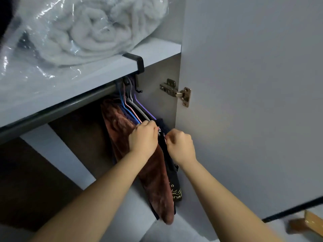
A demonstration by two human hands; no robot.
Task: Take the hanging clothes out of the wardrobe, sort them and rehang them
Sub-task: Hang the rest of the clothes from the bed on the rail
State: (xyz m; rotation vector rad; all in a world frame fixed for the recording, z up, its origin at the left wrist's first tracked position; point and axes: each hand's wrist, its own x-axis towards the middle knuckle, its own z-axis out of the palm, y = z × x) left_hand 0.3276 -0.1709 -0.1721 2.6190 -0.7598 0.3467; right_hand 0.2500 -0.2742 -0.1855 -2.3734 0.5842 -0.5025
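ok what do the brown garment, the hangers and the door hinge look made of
Brown garment: soft plush or fleece, judging by its fuzzy matte nap. Hangers: thin wire, probably coated in coloured plastic, smooth blue, pink, grey and purple. Door hinge: bare metal, dull silver with a sheen and visible screws.

- Pale grey laminate wardrobe shelf (pixel 157 49), flat, front edge sloping down to the left.
- Clear plastic bag of rolled white fleecy bedding (pixel 83 28), lying on the shelf.
- Black metal bracket (pixel 138 62), hooked over the shelf's front edge.
- Dark grey metal hanging rail (pixel 52 113), just beneath the shelf.
- Silver metal hinge (pixel 176 92), joining the side panel to the open pale grey door (pixel 244 102).
- Light wooden piece (pixel 307 222), bottom right, blurred; possibly furniture.
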